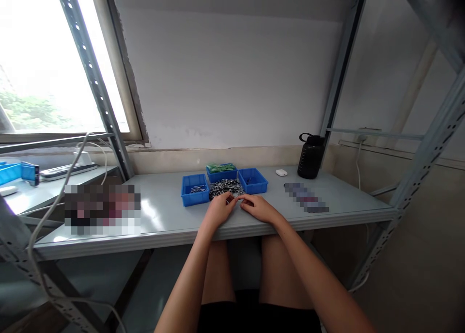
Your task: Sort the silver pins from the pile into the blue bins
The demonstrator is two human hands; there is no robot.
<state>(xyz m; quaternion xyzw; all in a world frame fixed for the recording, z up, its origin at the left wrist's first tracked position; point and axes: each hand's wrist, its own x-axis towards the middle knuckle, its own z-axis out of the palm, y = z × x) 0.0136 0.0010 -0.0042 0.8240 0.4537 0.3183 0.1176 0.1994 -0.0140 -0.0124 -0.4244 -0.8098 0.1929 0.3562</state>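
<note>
A pile of small metal screws [225, 187] lies on the grey table [163, 216], between blue bins. My left hand [220, 208] rests at the pile's near edge, fingers curled in a pinch. My right hand [258, 207] lies beside it, its fingertips drawn together and meeting the left hand's. What the fingers hold is too small to make out. The left blue bin [195, 190] holds a few metal parts. The right blue bin [253, 180] looks nearly bare. A third bin [221, 170] behind the pile holds green pieces.
A dark water bottle [311, 155] stands at the back right, with a small white case [281, 172] near it. Blurred patches cover items at the table's left and right. Metal rack posts frame the table. A power strip [67, 169] sits on the neighbouring bench by the window.
</note>
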